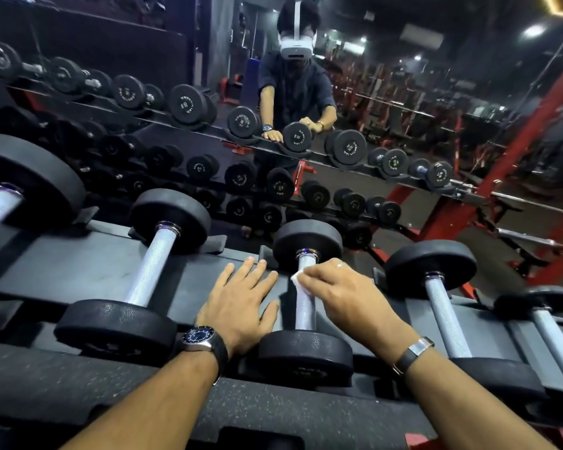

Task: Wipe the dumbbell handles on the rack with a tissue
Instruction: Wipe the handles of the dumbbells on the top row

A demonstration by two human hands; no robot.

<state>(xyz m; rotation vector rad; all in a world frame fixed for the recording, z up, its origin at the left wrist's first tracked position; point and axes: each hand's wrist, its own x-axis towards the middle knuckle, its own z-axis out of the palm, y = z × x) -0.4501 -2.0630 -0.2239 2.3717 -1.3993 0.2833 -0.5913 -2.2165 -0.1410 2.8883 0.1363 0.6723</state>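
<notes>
Dumbbell lies on the rack right before you; your right hand pinches a tissue onto its handle, while your left hand rests flat with straight fingers on the rack just beside. Mirror lettering on the plates is too blurred to read.

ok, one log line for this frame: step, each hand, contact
step: wiping dumbbell handle | right hand: presses tissue on handle | left hand: flat on rack | neighbouring dumbbells: untouched

Bare rack shelf lies open between the handles — black end weights wall each gap.
</notes>
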